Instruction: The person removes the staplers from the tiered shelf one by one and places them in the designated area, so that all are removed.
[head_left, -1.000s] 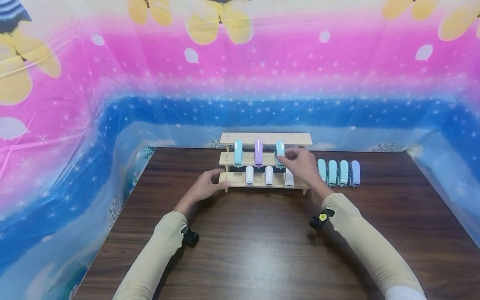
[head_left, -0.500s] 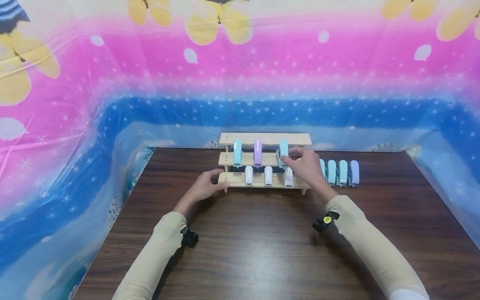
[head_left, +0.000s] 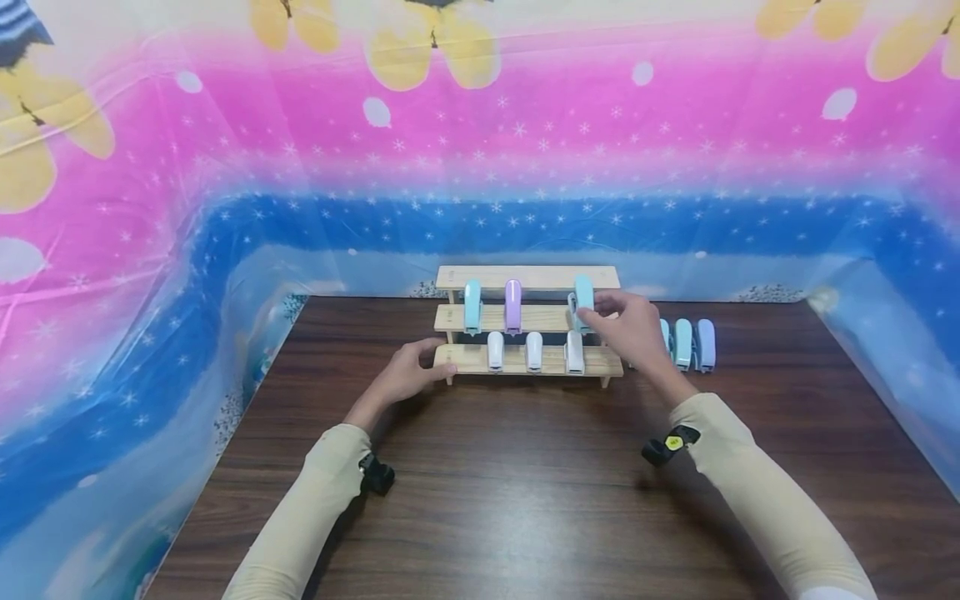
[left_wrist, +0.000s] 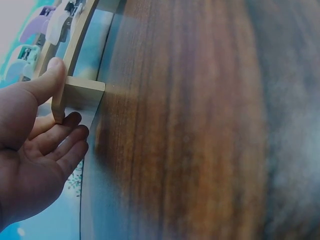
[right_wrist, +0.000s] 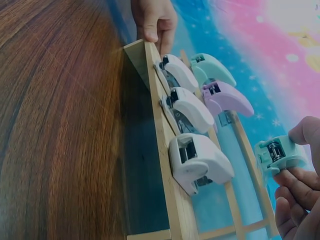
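Note:
My left hand (head_left: 408, 371) grips the left end of a three-tier wooden rack (head_left: 459, 360), its thumb on the lowest board and its fingers beneath. With my right hand (head_left: 633, 329) I pinch a teal stapler (head_left: 583, 293) at the right part of the middle tier; whether it touches the board I cannot tell. Further left on that tier stand another teal stapler (head_left: 472, 306) and a purple stapler (head_left: 513, 306). On the lowest tier are a left white stapler (head_left: 496, 351), a middle white stapler (head_left: 533, 351) and a right white stapler (right_wrist: 200, 160), the last just below my right hand.
Right of the rack, more staplers stand in a row on the brown table (head_left: 517, 492), a teal one (head_left: 682, 343) and a lavender one (head_left: 705, 343) among them. My right hand partly hides this row. A patterned cloth (head_left: 525, 217) hangs behind the table.
My right hand has moved right along the middle tier with the teal stapler, widening the space between it and the purple stapler. My left hand stays on the rack's end.

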